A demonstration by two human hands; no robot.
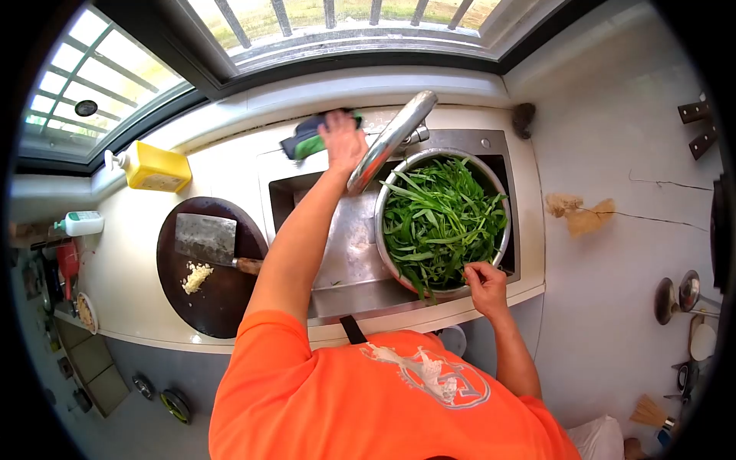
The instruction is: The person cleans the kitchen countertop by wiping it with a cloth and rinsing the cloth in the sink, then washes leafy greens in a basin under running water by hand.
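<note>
My left hand (343,143) reaches past the faucet (392,142), its fingers spread over a dark and green cloth (310,144) behind the sink. The hand and cloth are slightly blurred. A large metal pot (379,222) stands in the right part of the sink (345,253), heaped with long green leafy vegetables (441,218). At the pot's near right rim is my right hand (487,288), thumb and fingers pinched together beside the leaves. What lies between those fingertips is too small to make out.
On the left counter, a round dark cutting board (207,310) bears a cleaver (205,239) and chopped pale bits (196,277). Behind it stands a yellow pump bottle (159,167). A white bottle (80,223) is farther left. Ladles (665,300) hang on the right wall.
</note>
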